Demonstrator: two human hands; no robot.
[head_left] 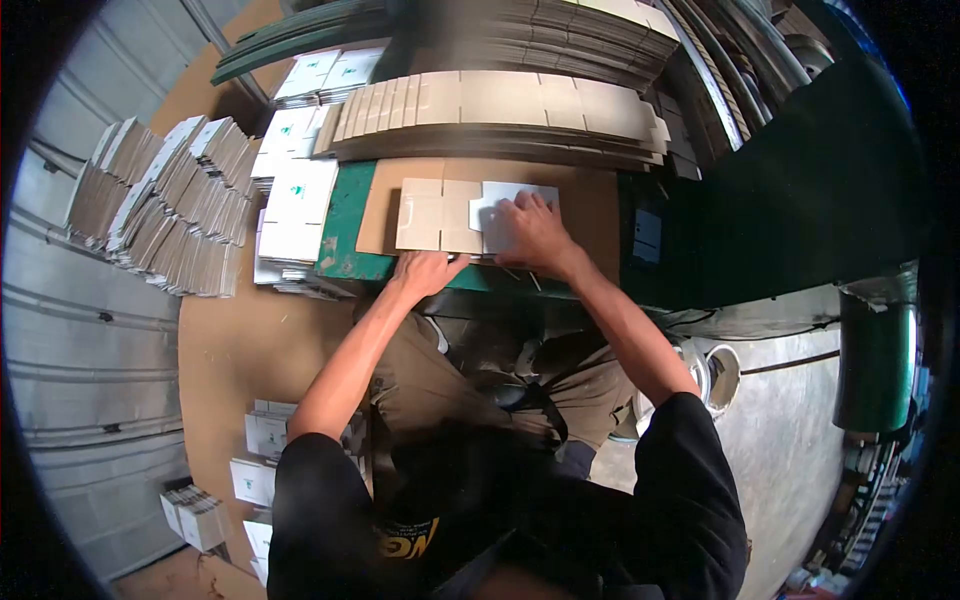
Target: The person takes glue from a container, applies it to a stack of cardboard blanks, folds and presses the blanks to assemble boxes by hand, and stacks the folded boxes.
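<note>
A flat carton blank (421,215), brown with a white panel (486,212) partly folded over at its right, lies before me on a larger brown cardboard sheet (590,205). My left hand (425,272) is at the blank's near edge, its fingers closed on that edge and the thumb pointing right. Over the white panel, my right hand (537,232) is closed, with bent fingers pressing on the panel's right part. The palm hides some of the panel beneath it.
Behind the blank stands a long row of brown carton blanks (500,100). Stacked white cartons (298,205) are at the left of the green bench (345,225). More bundles (180,200) stand farther left. A dark green machine panel (800,200) borders the right. A white bucket (724,378) is on the floor.
</note>
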